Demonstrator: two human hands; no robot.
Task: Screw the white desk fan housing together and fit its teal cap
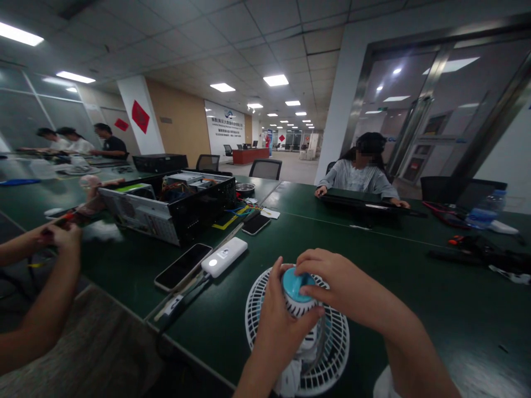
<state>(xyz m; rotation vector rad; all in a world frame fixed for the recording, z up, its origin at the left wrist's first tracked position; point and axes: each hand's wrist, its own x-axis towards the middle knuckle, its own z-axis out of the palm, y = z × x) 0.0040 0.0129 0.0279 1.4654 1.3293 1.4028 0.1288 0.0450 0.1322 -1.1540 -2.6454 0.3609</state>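
Observation:
A small white desk fan [265, 301] lies grille-down on the dark green table [398, 287] in front of me. Its motor housing with a blue cap [295, 288] sticks up in the middle. My left hand [277, 320] is wrapped round the left side of the housing, thumb across its front. My right hand [336, 284] comes in from the right, fingers curled over the blue cap. Both hands grip the fan's hub.
A white power bank [224, 257] and a dark phone [183, 266] lie to the left, another phone [256, 224] further back. An open computer case [174, 207] stands beyond. A co-worker's hands [58, 235] work at the left. A person sits opposite at a keyboard [360, 202]. Tools [477, 249] lie right.

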